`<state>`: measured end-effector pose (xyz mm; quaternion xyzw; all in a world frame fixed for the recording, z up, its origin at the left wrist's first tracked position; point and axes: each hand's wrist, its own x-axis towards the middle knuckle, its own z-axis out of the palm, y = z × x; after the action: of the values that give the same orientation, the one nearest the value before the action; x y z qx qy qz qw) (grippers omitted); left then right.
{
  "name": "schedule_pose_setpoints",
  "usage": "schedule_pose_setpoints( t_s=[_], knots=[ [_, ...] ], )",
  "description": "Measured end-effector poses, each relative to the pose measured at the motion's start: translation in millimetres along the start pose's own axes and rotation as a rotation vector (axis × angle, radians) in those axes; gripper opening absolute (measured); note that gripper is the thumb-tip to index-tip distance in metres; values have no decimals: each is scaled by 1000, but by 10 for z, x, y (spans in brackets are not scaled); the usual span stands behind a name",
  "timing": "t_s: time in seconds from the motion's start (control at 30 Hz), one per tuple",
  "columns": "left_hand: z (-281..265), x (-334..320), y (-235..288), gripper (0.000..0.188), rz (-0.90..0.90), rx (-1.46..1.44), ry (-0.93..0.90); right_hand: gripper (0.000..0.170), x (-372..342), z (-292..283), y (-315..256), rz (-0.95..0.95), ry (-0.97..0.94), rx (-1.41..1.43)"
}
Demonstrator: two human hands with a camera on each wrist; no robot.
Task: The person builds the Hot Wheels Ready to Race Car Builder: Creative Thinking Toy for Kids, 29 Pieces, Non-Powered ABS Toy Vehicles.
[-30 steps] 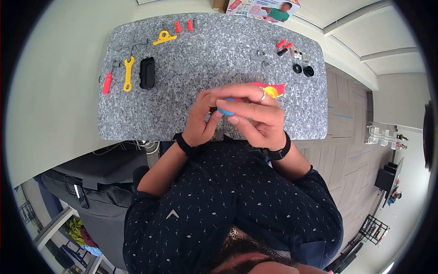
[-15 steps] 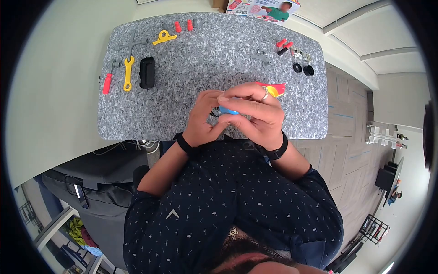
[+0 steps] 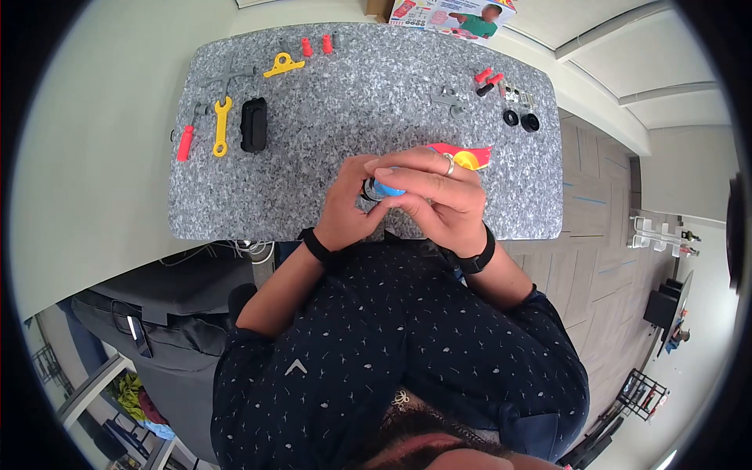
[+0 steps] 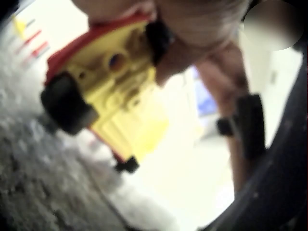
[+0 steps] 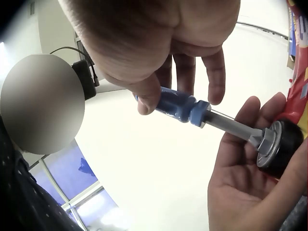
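Observation:
A toy car lies between the two hands, its red body (image 3: 468, 159) showing past the right hand in the head view. The left wrist view, blurred, shows its yellow underside (image 4: 113, 82) and a black wheel (image 4: 67, 103). My left hand (image 3: 346, 205) grips the car around a wheel (image 5: 284, 149). My right hand (image 3: 448, 200) pinches the blue handle (image 5: 175, 103) of a toy nut driver between thumb and fingers. The driver's grey shaft (image 5: 231, 126) runs to the wheel, its end over the grey hex nut (image 5: 267, 142) at the hub.
On the table's left lie a yellow wrench (image 3: 221, 129), a black tray (image 3: 253, 125), a red-handled tool (image 3: 185, 144) and a grey cross-shaped tool (image 3: 227, 76). Farther back sits a yellow bracket (image 3: 283, 64). Black rings (image 3: 530, 121) and red pieces (image 3: 484, 75) lie back right, near a grey part (image 3: 450, 99).
The right hand's fingers have shifted around the blue handle. More of the wheel shows beside the left hand, and the car has tilted slightly. The things on the table stay put.

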<state>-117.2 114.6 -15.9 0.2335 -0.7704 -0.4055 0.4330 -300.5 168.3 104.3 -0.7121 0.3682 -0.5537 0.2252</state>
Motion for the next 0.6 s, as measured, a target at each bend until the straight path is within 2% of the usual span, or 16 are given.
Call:
schedule_pose_setpoints(
  t_s=[0.13,0.17,0.23,0.33,0.43,0.53,0.57,0.6],
  knots=[
    [-2,32,36,64,-86,-52,-19,32,-87,-96,26,-8,137,-25],
    [-11,36,28,65,-124,-76,-36,30,-84,-158,-9,27,237,52],
    [-24,66,1,64,-65,-57,-30,28,-89,-267,-73,126,467,307],
    [-79,105,19,63,-45,-27,-61,29,-237,-767,11,494,461,-112],
    [-241,176,18,61,-12,71,-99,33,-506,-1075,295,559,375,-483],
    [-444,246,81,61,-7,233,-155,35,-854,-1268,598,612,364,-622],
    [-521,297,154,61,11,327,-188,43,-989,-1382,726,697,365,-637],
    [-583,333,200,61,32,422,-219,46,-1114,-1500,881,688,343,-774]
  ],
)
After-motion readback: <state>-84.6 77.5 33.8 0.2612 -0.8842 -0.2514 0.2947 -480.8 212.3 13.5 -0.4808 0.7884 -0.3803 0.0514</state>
